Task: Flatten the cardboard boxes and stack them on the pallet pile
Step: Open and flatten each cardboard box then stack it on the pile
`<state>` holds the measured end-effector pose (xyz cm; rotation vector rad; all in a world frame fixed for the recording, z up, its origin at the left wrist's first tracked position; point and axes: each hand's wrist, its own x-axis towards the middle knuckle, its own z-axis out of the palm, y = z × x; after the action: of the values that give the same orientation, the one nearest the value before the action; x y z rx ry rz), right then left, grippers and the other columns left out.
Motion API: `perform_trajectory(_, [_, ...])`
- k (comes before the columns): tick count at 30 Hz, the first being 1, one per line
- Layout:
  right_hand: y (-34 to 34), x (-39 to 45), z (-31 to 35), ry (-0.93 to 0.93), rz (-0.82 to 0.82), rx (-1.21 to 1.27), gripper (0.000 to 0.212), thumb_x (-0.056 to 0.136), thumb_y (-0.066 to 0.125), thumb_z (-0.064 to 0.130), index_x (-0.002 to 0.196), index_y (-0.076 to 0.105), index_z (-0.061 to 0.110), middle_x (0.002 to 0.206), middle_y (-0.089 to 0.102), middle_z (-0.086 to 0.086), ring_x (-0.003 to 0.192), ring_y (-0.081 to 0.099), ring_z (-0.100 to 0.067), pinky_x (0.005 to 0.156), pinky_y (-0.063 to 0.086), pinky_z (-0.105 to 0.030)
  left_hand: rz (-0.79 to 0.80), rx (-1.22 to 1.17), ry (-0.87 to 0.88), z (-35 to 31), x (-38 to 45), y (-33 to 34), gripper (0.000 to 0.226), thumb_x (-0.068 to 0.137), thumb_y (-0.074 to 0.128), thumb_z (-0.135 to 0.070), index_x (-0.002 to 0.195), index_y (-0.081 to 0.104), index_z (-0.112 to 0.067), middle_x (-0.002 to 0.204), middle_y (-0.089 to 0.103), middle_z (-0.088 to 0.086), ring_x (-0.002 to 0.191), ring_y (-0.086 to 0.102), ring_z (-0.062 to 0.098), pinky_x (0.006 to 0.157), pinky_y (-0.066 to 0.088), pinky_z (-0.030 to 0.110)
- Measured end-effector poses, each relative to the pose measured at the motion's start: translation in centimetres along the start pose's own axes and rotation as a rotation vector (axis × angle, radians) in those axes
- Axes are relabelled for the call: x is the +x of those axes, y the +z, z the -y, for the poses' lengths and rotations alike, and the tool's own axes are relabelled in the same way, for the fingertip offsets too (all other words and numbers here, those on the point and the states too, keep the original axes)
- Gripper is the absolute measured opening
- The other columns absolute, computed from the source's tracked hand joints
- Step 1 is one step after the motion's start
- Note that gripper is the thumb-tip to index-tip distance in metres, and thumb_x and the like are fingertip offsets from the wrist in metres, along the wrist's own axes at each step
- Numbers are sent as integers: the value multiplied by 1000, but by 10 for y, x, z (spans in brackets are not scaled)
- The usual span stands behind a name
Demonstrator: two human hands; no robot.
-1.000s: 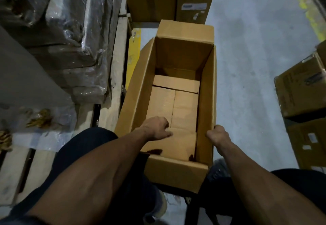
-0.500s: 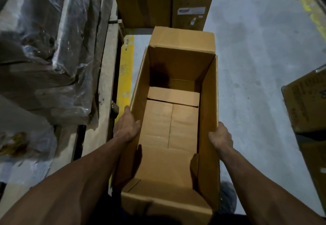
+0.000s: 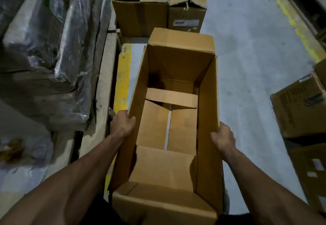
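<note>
1. Both hands moved out to the open cardboard box [image 3: 178, 111], off its bottom flaps.
2. Left hand [image 3: 121, 126] and right hand [image 3: 223, 139] grip opposite long walls, probably to squash it.
3. Box sits beside the pallet [image 3: 104, 90], on the floor [image 3: 255, 57].

We look down on a grey concrete floor [image 3: 247, 51], dimly lit. A worn yellow floor line [image 3: 122, 85] runs along it; we take this as our landmark. Just left of the line lies a wooden pallet edge [image 3: 104, 83], and beyond that plastic-wrapped bundles [image 3: 53, 48]. Well to the right of the line, a second yellow stripe [image 3: 291, 21] crosses the floor's far corner.
</note>
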<state>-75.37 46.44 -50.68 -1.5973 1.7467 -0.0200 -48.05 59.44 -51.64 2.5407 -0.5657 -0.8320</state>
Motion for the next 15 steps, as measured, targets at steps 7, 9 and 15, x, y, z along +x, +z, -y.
perform_trajectory(7, [-57, -41, 10, -79, -75, 21, 27, 102, 53, 18, 129, 57, 18, 117, 66, -8, 98, 65, -33, 83, 56, -45, -40, -8, 144, -30, -34, -34, 27, 97, 60, -30, 107, 67, -5, 97, 70, 13, 91, 65, 34, 85, 54, 43])
perform_trajectory(9, [-73, -56, 12, -91, -102, 36, 24, 102, 54, 18, 125, 58, 18, 113, 67, -8, 94, 65, -32, 83, 57, -47, -48, -15, 158, -39, -47, -43, 25, 98, 60, -28, 104, 67, -5, 95, 67, 12, 91, 64, 33, 82, 52, 40])
perform_trajectory(15, [-102, -92, 7, -99, -188, 106, 23, 101, 55, 19, 124, 59, 21, 114, 66, -6, 98, 65, -33, 83, 56, -45, -124, 23, 238, -59, -82, -62, 27, 97, 58, -22, 116, 62, -2, 110, 66, 18, 98, 61, 36, 81, 49, 40])
